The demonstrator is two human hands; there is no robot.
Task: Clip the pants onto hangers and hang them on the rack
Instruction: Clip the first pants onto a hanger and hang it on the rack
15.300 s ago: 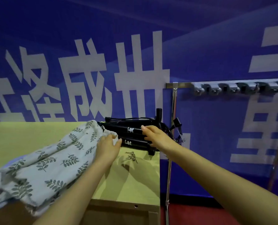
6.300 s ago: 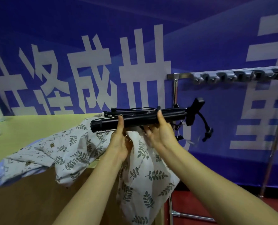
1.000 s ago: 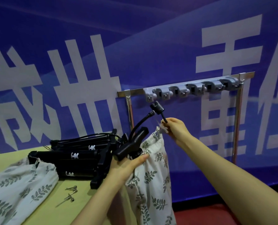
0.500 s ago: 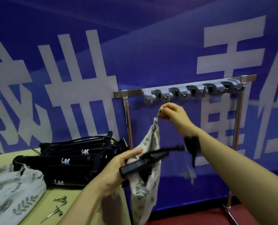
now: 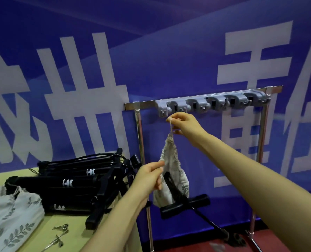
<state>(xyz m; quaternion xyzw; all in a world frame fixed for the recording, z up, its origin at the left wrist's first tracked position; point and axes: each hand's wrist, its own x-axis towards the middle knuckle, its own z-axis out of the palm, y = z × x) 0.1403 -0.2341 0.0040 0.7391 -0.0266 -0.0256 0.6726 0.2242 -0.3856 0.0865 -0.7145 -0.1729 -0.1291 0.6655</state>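
Note:
White leaf-print pants hang bunched from their drawstring, which my right hand pinches just under the grey hook strip of the metal rack. My left hand is lower and pinches the left edge of the pants. A black hanger is below the pants, tilted and blurred, with neither hand on it. Its long end points down toward the floor. I cannot tell if it is clipped to the pants.
A pile of black hangers lies on the yellow-green table at left. Another leaf-print garment and loose metal clips lie near the table's front. A blue banner wall stands behind the rack. The floor is red.
The black hanger has left my left hand and dropped below the pants. My right hand has lifted the drawstring closer to the hook strip. My left hand now pinches the pants.

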